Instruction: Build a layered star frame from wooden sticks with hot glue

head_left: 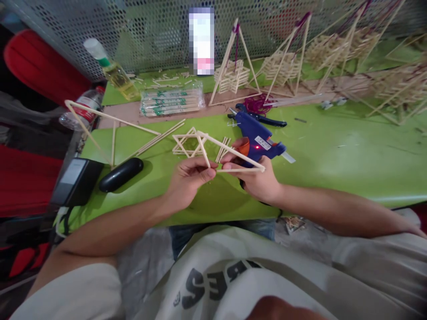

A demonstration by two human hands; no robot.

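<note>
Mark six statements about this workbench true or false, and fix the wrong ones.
1. The left hand holds a stick frame. True.
2. The stick frame is round. False: its sticks are straight and meet at corners.
3. The glue gun is mostly blue. True.
4. The glue gun lies left of the left hand. False: it is by the right hand; a black case lies there.
5. A bottle holds yellowish liquid. True.
6. That bottle is uncapped. False: a white cap is on.

A bright green tabletop [350,151] before a grey perforated metal panel [150,31].
A pinkish-brown strip [122,108] crosses the table's far part; pale light glints along its near right edge. Red, rounded seating [43,62] stands at far left, and dull grey floor [140,266] shows at the near side.
</note>
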